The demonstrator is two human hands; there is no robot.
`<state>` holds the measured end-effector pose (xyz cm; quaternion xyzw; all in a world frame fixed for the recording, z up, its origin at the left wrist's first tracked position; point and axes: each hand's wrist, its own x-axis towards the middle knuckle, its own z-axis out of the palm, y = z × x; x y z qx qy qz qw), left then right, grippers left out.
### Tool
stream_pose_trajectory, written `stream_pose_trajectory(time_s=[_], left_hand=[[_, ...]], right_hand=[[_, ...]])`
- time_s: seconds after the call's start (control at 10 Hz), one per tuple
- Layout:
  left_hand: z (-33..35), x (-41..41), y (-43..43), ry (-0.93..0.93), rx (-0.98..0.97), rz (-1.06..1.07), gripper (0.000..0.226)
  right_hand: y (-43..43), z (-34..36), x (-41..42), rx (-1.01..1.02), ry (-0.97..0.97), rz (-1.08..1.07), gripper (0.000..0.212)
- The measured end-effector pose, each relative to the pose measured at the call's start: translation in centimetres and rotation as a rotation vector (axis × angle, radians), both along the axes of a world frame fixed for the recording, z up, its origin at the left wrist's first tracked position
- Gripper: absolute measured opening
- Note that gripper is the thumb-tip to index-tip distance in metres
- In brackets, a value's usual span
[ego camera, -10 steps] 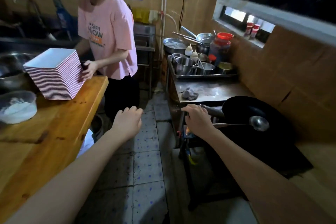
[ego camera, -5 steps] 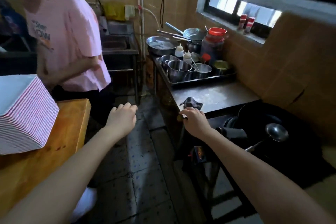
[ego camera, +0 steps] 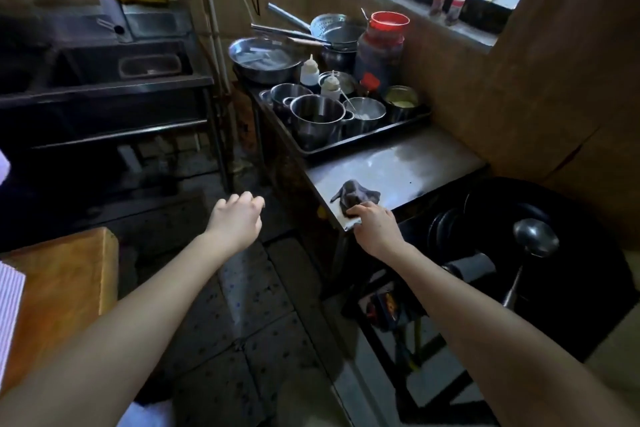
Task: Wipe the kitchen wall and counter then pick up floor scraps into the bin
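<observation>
A dark crumpled rag (ego camera: 356, 192) lies near the front left corner of the steel counter (ego camera: 422, 163). My right hand (ego camera: 374, 227) reaches over that corner, and its fingertips touch the near edge of the rag. My left hand (ego camera: 237, 218) hangs over the tiled floor (ego camera: 249, 322), holding nothing, with its fingers loosely curled. The brown tiled wall (ego camera: 502, 97) rises behind the counter. No bin or floor scraps can be made out.
A black tray (ego camera: 349, 144) with several steel pots, squeeze bottles and a red-lidded jar (ego camera: 381, 45) fills the counter's far end. To the right sits a black wok (ego camera: 581, 204) with a ladle (ego camera: 535, 241). A wooden table (ego camera: 65, 281) stands at left, a steel sink (ego camera: 104, 80) behind.
My right hand moved from beside the wok handle forward to the rag. The view swung right and closer to the counter, and the person in the pink shirt left the frame.
</observation>
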<state>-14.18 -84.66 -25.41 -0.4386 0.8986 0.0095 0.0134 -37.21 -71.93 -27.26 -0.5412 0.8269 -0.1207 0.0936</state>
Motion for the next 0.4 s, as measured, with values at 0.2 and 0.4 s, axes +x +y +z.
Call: stream_pose_trajectory(time_s=[0.2, 0.4], left_hand=[[-2.4, -4.5, -5.0, -0.039, 0.046, -0.049, 0.029], [-4.7, -7.7, -10.1, -0.094, 0.079, -0.095, 0.029]], right_hand=[[-5.3, -3.4, -2.7, 0.159, 0.004, -0.077, 0.036], [-10.0, -5.7, -6.6, 0.194, -0.117, -0.216, 0.043]])
